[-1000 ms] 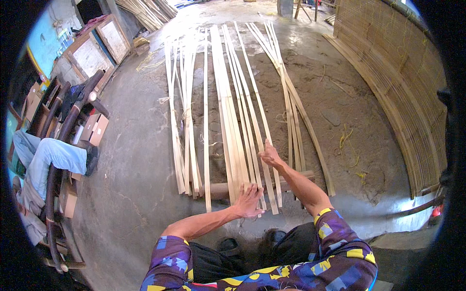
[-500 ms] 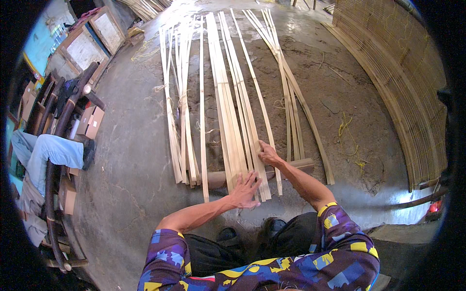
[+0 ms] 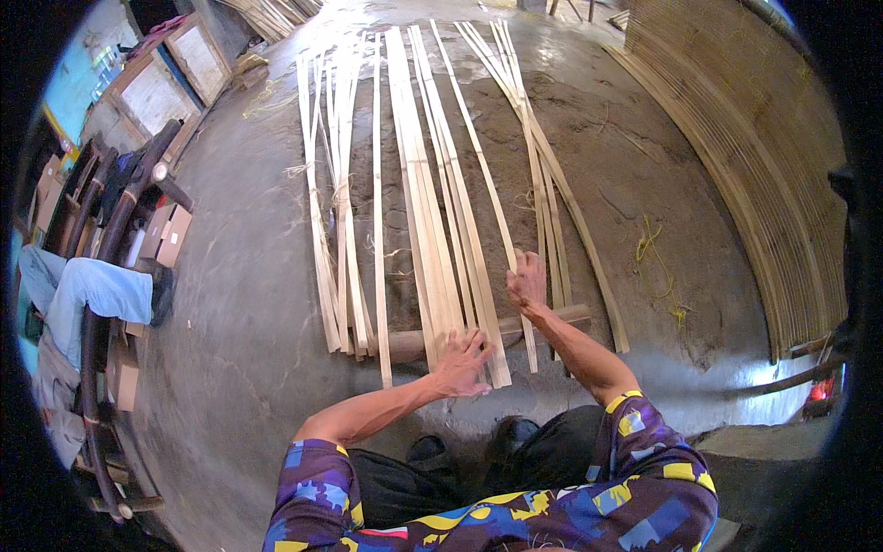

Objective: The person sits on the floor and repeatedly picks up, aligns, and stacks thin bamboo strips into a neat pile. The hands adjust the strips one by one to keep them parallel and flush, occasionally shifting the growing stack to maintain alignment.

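Observation:
Long pale bamboo strips (image 3: pixel 418 184) lie side by side on the floor, running away from me, their near ends resting across a round log (image 3: pixel 405 346). My left hand (image 3: pixel 460 364) lies with fingers spread over the near ends of the middle group. To its right, my right hand (image 3: pixel 527 281) has its fingers curled onto a single bamboo strip (image 3: pixel 476 147) that lies apart from that group. The fingertips are partly hidden. Loose strips (image 3: pixel 340 239) lie on the left, and crossing strips (image 3: pixel 563 193) on the right.
A slatted mat (image 3: pixel 736 175) stands along the right side. On the left, a person's leg (image 3: pixel 115 290) in light blue trousers rests by a dark pole bench (image 3: pixel 115 235) with cardboard boxes (image 3: pixel 166 235). Yellow string (image 3: pixel 655 247) lies on the floor at right.
My right hand has moved right and slightly farther away, from the middle group's edge to the separate strip, and its fingers have curled. My left hand stays almost in place.

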